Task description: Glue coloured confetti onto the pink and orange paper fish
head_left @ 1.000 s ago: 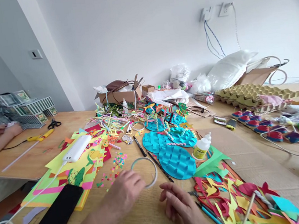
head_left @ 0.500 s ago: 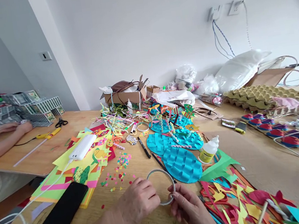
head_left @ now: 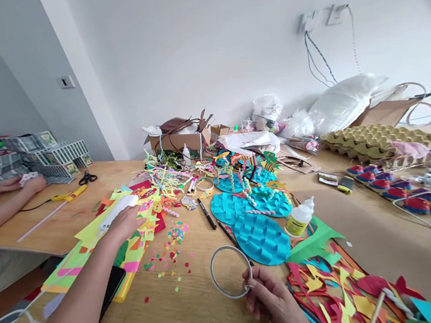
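My right hand (head_left: 268, 295) pinches the lower right edge of a thin, pale, nearly used-up roll of tape (head_left: 214, 274), holding it tilted just above the table. Over the stack of coloured paper (head_left: 91, 275) at the left, my left hand (head_left: 124, 225) reaches beside a white power bank (head_left: 109, 216). Small yellow paper cut-outs lie by its fingertips; whether they grip one is hidden. Under that forearm lies a black phone (head_left: 115, 288), mostly covered. Blue woven paper ovals (head_left: 262, 238) lie beyond the tape.
A glue bottle (head_left: 300, 218) stands right of the ovals. Colourful paper scraps (head_left: 338, 294) and a green paper piece (head_left: 317, 243) lie near my right hand. A black pen (head_left: 207, 214) and confetti (head_left: 177, 232) lie mid-table. A co-worker's arms (head_left: 1, 205) are at far left.
My left hand has left the tape roll and moved left and forward over the coloured paper and power bank. My right hand still holds the tape in about the same place.
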`<state>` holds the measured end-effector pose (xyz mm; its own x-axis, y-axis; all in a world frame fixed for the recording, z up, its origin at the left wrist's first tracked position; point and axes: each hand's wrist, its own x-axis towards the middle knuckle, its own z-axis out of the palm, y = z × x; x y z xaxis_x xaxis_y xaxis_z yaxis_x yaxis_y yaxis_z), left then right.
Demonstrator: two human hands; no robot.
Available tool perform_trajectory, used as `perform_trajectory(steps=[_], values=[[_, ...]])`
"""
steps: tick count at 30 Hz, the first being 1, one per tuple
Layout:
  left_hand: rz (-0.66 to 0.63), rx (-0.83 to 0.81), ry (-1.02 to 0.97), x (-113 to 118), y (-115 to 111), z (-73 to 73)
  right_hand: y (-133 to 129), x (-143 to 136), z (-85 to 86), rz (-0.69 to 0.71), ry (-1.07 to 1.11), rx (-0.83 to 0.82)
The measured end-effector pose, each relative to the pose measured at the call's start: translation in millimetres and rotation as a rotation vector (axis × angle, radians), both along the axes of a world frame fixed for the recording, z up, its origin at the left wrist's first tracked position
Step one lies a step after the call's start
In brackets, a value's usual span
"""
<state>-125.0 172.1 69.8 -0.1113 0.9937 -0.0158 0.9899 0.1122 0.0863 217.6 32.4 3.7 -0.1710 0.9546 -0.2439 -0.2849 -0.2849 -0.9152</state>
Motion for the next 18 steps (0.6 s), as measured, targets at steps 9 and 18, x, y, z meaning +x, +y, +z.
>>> perform_trajectory(steps=[9, 18], values=[[0.061, -0.112, 0.035, -7.1, 15.6, -34.3, -1.2, 0.2, -1.8, 0.027, -0.019, 0.007], [0.051, -0.151, 0.033, -0.2, 20.5, -23.4, -0.5, -0.2, -5.7, 0.042, -0.041, -0.014]])
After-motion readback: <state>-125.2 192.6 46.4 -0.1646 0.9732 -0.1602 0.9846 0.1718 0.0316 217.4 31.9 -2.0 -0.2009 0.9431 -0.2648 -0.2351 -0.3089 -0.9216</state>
